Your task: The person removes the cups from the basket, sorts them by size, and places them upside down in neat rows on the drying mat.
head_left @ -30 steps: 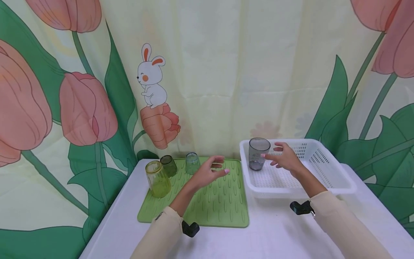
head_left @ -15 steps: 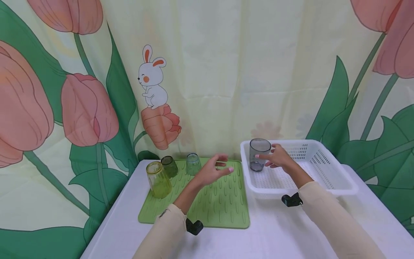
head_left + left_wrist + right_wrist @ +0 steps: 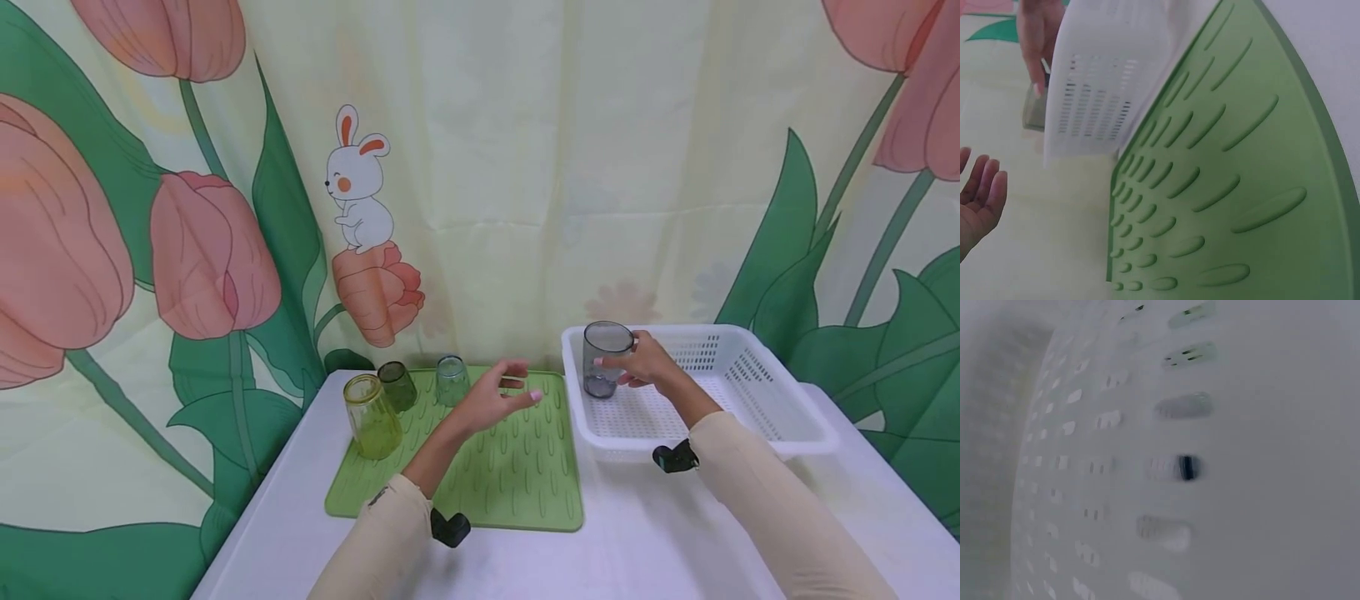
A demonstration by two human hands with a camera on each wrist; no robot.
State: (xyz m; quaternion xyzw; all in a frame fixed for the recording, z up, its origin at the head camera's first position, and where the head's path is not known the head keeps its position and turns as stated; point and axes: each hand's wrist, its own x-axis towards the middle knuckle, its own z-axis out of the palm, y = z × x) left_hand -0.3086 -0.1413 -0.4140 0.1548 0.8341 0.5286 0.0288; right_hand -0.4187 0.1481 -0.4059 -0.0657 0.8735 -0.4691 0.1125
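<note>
A tall grey tinted glass [image 3: 604, 379] stands upright in the left part of the white slotted basket [image 3: 780, 438]. My right hand [image 3: 647, 362] grips it from the right, thumb across the near side; the other fingers are partly hidden behind. My left hand [image 3: 495, 400] hovers over the green drying mat [image 3: 517, 483] with relaxed fingers, holding nothing. On the mat's left side are a yellow glass [image 3: 375, 429], a small dark green glass [image 3: 397, 387] and a small bluish glass [image 3: 452, 383]. In the right wrist view, the basket wall [image 3: 1260, 456] fills the picture.
The mat and basket sit side by side on a white-covered table [image 3: 622, 542]. A curtain [image 3: 487, 167] printed with tulips and a rabbit hangs close behind them. The basket's raised walls surround the grey glass.
My right hand has moved left to the grey glass and closed around it. My left hand has shifted slightly right over the mat. The glasses keep their places.
</note>
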